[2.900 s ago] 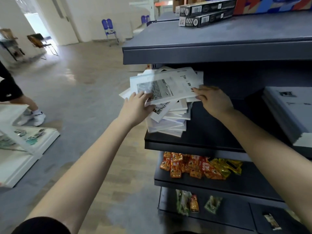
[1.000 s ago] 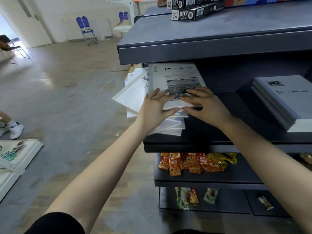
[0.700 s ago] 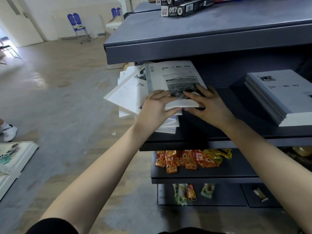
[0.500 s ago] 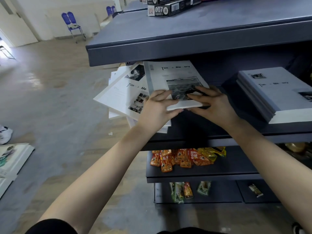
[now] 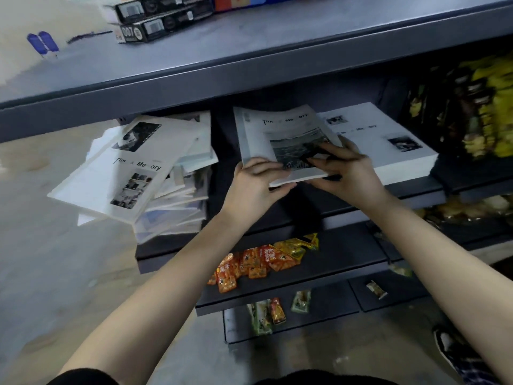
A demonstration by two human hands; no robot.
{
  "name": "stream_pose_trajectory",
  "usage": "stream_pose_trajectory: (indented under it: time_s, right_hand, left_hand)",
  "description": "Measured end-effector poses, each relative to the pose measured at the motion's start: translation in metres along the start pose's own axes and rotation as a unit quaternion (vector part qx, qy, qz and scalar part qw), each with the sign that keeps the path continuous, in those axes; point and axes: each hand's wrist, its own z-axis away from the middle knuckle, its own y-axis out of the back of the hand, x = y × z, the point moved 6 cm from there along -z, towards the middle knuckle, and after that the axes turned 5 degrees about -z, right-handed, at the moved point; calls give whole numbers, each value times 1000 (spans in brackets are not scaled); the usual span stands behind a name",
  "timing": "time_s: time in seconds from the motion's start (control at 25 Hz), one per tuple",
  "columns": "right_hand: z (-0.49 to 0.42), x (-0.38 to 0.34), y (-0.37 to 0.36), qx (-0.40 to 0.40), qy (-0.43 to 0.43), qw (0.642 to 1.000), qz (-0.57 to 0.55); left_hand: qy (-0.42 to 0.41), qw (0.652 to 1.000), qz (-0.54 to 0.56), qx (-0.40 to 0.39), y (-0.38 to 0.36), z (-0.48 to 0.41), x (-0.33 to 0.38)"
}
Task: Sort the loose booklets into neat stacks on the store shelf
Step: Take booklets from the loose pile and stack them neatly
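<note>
I hold a white booklet with a grey photo on its cover above the dark middle shelf. My left hand grips its near left corner and my right hand grips its near right edge. The booklet overlaps the left side of a neat stack of booklets lying on the shelf to the right. A messy pile of loose booklets sits at the shelf's left end, fanned out and hanging over the edge.
The top shelf overhangs the booklets and carries black boxes. Orange and yellow snack packets lie on the shelf below, a few more packets lower still. Yellow bagged goods fill the right.
Both hands have carried the booklet to the right, away from the messy pile and over the neat stack's left side. My view has shifted right as well.
</note>
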Motion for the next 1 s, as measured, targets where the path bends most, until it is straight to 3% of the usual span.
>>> stream_pose_trajectory:
  time_s: [0.28, 0.44, 0.56, 0.64, 0.76, 1.0]
  right_hand:
    - [46, 63, 78, -8, -59, 998, 29]
    - [73, 95, 107, -32, -78, 994, 69]
    - [85, 120, 105, -97, -68, 987, 108]
    - [92, 140, 89, -191, -61, 968, 149]
    - [101, 173, 73, -290, -109, 936, 166]
    - [83, 190, 75, -290, -214, 925, 121]
  left_hand:
    - [-38, 997, 60, 11, -77, -39, 76]
    - [-29, 996, 75, -27, -119, -48, 110]
    - [-12, 992, 66, -110, -151, -47, 118]
    - [3, 984, 41, -171, -170, -47, 119]
    - [50, 978, 16, -200, -181, -55, 117]
    - [146, 961, -42, -230, -196, -62, 108]
